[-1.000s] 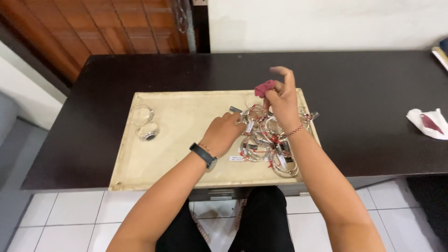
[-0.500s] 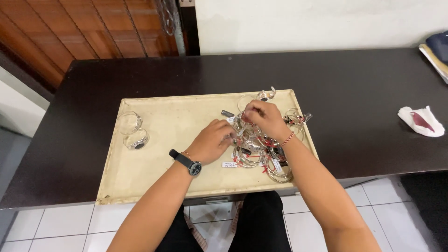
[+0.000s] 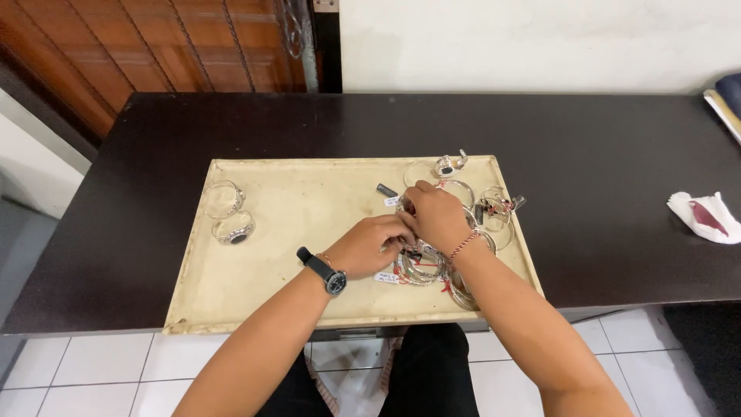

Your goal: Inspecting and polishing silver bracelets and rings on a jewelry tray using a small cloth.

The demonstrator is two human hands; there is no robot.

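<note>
A cream tray [image 3: 293,201] lies on a dark table [image 3: 587,154]. On its right side sits a tangled pile of silver bangles with small tags [image 3: 463,232]. My left hand [image 3: 370,243], a black watch on its wrist, rests at the pile's left edge with fingers curled on bangles. My right hand [image 3: 432,218], a red thread bracelet on the wrist, lies on top of the pile and pinches at bangles. Exactly which bangle each hand holds is hidden. Two separate silver bangles [image 3: 228,212] lie at the tray's left end.
A white cloth with a dark red item on it [image 3: 706,216] lies at the table's right edge. A wooden door [image 3: 154,46] and a white wall stand behind the table. White floor tiles show below the table's near edge.
My right hand has come down from a raised position, where it held something pinkish, onto the bangle pile. My left hand has stayed at the pile. The view has shifted slightly.
</note>
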